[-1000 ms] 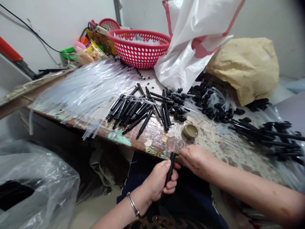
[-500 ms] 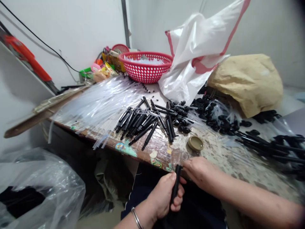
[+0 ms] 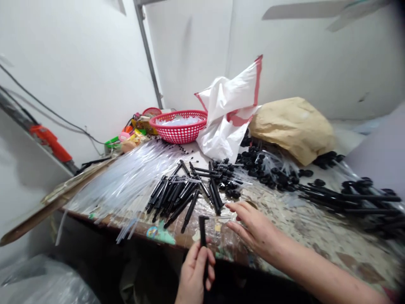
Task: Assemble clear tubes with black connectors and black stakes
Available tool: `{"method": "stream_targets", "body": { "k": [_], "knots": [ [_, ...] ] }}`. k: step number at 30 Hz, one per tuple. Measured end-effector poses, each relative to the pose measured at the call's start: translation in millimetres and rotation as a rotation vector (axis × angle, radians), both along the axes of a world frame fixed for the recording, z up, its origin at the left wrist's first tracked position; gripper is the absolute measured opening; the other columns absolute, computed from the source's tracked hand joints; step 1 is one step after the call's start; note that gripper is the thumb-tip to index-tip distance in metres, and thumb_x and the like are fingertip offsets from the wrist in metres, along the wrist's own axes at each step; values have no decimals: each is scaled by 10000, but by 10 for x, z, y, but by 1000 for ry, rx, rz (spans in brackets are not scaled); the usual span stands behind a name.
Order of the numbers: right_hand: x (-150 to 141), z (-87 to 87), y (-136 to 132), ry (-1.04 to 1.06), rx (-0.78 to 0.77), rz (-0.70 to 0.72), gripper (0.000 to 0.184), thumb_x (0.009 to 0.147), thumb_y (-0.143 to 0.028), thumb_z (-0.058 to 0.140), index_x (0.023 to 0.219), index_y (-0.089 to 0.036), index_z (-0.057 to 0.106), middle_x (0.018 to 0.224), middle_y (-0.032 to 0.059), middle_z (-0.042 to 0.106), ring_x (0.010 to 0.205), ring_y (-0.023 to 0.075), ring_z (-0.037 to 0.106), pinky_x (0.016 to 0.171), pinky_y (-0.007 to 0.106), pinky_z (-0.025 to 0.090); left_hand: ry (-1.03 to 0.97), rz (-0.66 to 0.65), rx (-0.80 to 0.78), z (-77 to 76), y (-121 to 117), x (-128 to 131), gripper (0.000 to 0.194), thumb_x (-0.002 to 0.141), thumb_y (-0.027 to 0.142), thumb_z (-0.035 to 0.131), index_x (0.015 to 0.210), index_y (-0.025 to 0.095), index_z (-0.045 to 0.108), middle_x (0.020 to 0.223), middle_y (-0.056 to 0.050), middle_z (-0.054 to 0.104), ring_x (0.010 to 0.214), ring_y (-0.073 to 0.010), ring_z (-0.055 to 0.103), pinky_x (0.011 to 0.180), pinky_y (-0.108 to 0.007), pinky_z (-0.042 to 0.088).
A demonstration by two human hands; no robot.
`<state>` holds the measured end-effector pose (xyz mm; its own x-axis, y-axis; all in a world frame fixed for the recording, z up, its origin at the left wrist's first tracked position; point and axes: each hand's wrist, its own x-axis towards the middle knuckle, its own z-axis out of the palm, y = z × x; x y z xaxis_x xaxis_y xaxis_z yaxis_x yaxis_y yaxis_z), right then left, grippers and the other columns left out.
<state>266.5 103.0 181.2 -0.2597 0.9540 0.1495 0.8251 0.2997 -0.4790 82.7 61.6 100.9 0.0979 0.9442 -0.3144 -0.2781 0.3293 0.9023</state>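
while the left hand pinches a black tube between thumb and fingers, the tube stands nearly upright over the near edge of the desk, its top end clear of the grip. a thin clear stem juts sideways from that top end towards the right hand, whose thumb and forefinger are spread apart near the stem's far end; whether either one touches it, i cannot tell. to work well here, i would grip the tube firmly just below its head so it can't twist, steady the left wrist, and handle the stem lightly and in line with its own length, since it looks thin enough to bend. working a little apart from the loose black tubes on the desk seems wise too, as a knock could scatter them. as for writing, i can read none: the round blue sticker on the desk edge is too small to make out, the white sack shows red trim but no legible print, and the orange tool at the left bears no brand i can read
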Motion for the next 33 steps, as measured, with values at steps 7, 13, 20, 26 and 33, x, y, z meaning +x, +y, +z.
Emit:
{"method": "stream_targets", "body": {
  "k": [7,13,20,26,33],
  "knots": [
    [473,-82,-283,199,-46,-17,250,907,-263,372,940,-165,599,886,87,607,804,173,578,732,313,470,610,221,348,216,713,-506,550,732,598,535,1054,153,564,613,30,521,436,-118,441,468,-272,405],
    [853,-217,-413,193,-64,-137,271,912,-272,363,863,-178,613,820,67,624,775,164,581,714,295,467,1099,405,650,333,1446,-661,689,772,610,368,1159,74,562,933,-126,567,929,-305,553,914,-474,409],
    [1353,-279,199,-48,-103,-423,262,913,-266,383,890,-181,629,883,46,643,855,154,593,767,255,449,1117,531,867,398,1143,-118,463,850,387,437,1201,104,541,1049,-147,566,1038,-289,509,969,-438,367],
    [1561,-491,883,-180,-101,-648,239,871,-226,456,1031,-92,573,1062,146,542,917,196,572,770,283,417,689,160,666,8,719,484,269,843,316,504,1076,203,578,977,-92,589,871,-235,562,810,-363,439],
    [1559,-552,1017,-226,-118,-664,182,816,-217,516,915,-89,598,1071,146,510,822,213,592,665,294,403,564,6,495,-118,712,546,267,808,407,543,988,233,638,927,-76,584,691,-200,547,701,-334,454]
  ]
}}
